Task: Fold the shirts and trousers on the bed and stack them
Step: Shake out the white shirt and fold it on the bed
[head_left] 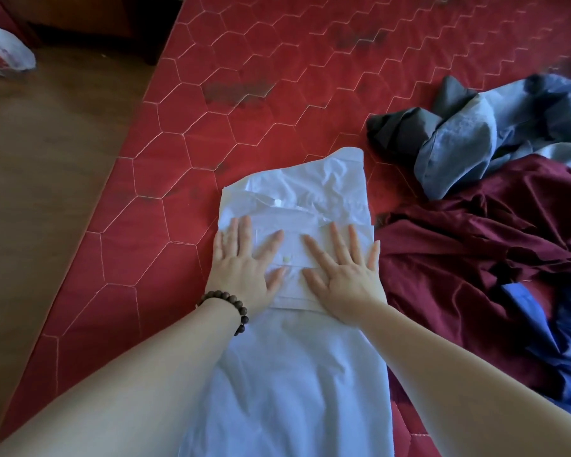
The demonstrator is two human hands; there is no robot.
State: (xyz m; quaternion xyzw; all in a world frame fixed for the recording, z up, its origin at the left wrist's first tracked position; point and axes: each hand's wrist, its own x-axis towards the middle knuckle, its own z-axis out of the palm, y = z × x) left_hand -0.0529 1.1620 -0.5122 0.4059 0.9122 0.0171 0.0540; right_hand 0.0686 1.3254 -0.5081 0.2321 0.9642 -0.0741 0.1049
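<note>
Two flat palms doing the work here: left hand (241,262) and right hand (342,268) lie side by side, fingers straight and spread, gripping nothing, just pressing the white shirt (294,341) down on the red bed (244,103). I'd sweep outward from the middle so the crease sets evenly before the next fold. Shirt's a narrow strip, a bit crumpled at the far end, small button showing. The unfolded pile (495,206) sits just beside it.
</note>
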